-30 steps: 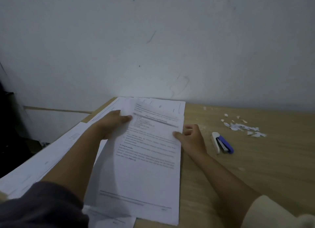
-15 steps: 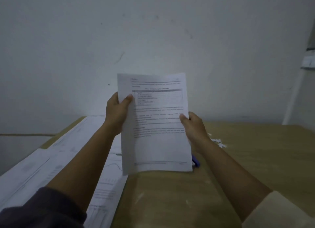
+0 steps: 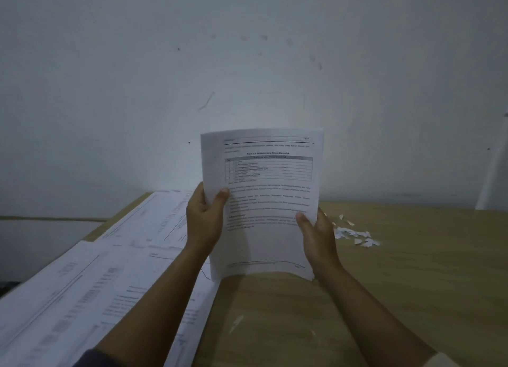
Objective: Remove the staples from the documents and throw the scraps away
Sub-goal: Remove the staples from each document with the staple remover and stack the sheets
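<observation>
A printed document (image 3: 268, 201) with a table near its top stands upright above the wooden table (image 3: 398, 284). My left hand (image 3: 204, 218) grips its left edge, thumb on the front. My right hand (image 3: 316, 234) holds its right edge lower down, thumb across the page. Small white paper scraps (image 3: 354, 233) lie on the table just right of my right hand. No staple shows on the sheets, and the stapler is hidden behind the page.
Several other printed sheets (image 3: 115, 284) lie spread along the table's left side, reaching its left edge. A pale wall (image 3: 247, 64) rises directly behind the table. Bare wood shows at the right and front.
Both hands lifted the document off the table and turned it upright in front of me. The stapler seen a second ago is now covered by the page.
</observation>
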